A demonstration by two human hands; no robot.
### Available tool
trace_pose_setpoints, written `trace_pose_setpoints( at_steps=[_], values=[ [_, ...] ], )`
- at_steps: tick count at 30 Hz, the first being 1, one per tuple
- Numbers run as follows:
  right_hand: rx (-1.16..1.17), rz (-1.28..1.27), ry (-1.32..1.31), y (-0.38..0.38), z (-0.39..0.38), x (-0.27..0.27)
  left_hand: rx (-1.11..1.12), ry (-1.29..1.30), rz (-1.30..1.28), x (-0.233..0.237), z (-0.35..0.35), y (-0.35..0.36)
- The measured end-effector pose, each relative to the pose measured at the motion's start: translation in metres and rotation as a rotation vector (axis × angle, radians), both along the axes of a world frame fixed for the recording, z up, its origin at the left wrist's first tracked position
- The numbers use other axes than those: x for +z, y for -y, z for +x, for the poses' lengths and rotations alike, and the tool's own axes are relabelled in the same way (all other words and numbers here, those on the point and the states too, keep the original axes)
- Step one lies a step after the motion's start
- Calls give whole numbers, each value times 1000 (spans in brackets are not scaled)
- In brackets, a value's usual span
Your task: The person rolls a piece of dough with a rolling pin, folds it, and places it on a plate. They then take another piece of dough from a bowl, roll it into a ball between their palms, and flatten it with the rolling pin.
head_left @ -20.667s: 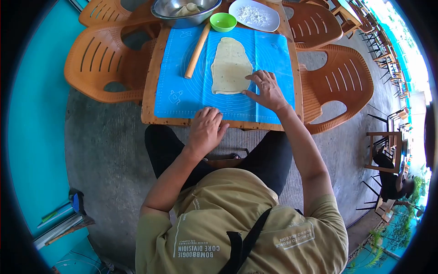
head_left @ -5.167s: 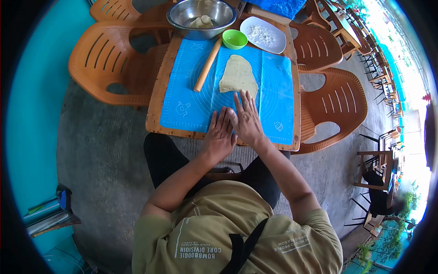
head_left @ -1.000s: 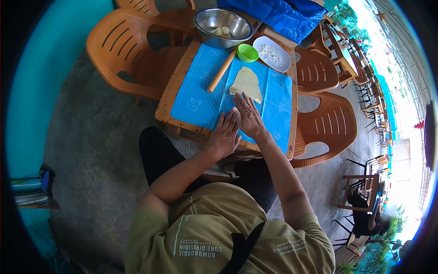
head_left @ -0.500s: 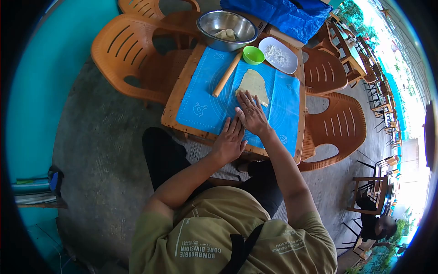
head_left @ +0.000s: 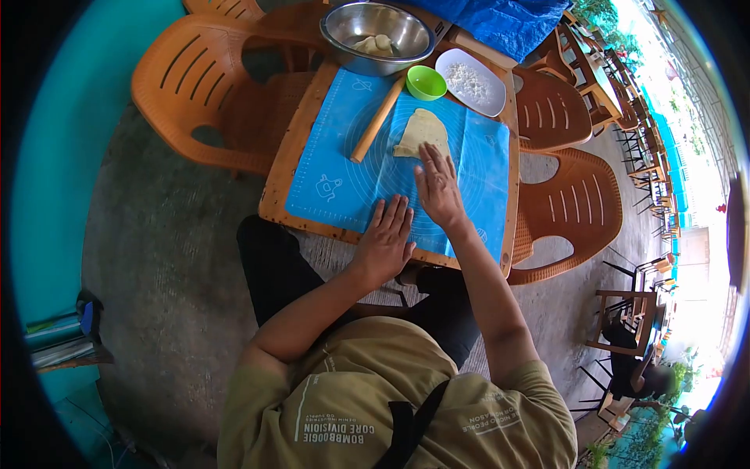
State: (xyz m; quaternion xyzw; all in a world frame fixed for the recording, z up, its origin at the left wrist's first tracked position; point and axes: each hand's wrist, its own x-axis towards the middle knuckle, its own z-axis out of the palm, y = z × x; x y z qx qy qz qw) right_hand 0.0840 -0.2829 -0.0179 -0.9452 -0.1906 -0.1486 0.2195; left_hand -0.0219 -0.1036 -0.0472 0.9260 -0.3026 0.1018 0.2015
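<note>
A flattened sheet of pale dough [head_left: 423, 131] lies on the blue baking mat [head_left: 332, 160]. My right hand [head_left: 440, 191] is at its near right edge, fingers stretched out and fingertips over or touching the dough; they hide part of that edge. Flat near the mat's front edge rests my left hand [head_left: 383, 244], fingers extended, holding nothing. Left of the dough, a wooden rolling pin [head_left: 377, 121] lies at a slant. Its far end meets a small green bowl [head_left: 426, 83].
A steel bowl [head_left: 332, 39] with dough lumps stands at the table's far left. Beside it, a white dish [head_left: 492, 103] holds white powder. Blue plastic sheeting [head_left: 500, 27] lies behind. Orange chairs [head_left: 199, 98] flank the wooden table [head_left: 273, 199]. Another person [head_left: 625, 367] sits far right.
My right hand has slid toward me and off most of the dough. My hands have separated, the left shifting slightly left. The dough's near edge now reaches less far toward me.
</note>
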Motion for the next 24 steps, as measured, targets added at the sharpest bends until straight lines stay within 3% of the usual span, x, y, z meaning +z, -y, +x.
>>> trace_pose_setpoints(
  at_steps=[4, 6, 7, 10, 24],
  values=[
    [-175, -85, 191, 25, -27, -4, -46, -45, 28, 16, 17, -6],
    [-203, -122, 211, 37, -37, -7, -51, -102, -133, 20, 38, -6],
    [-218, -113, 172, 40, -41, -7, -8, 32, -155, 21, 49, -5],
    [-259, -97, 86, 42, -48, -7, 14, 108, -35, 17, 92, -9],
    [-253, -134, -128, 12, -56, -23, 47, 2, 30, -14, 94, 29]
  ],
)
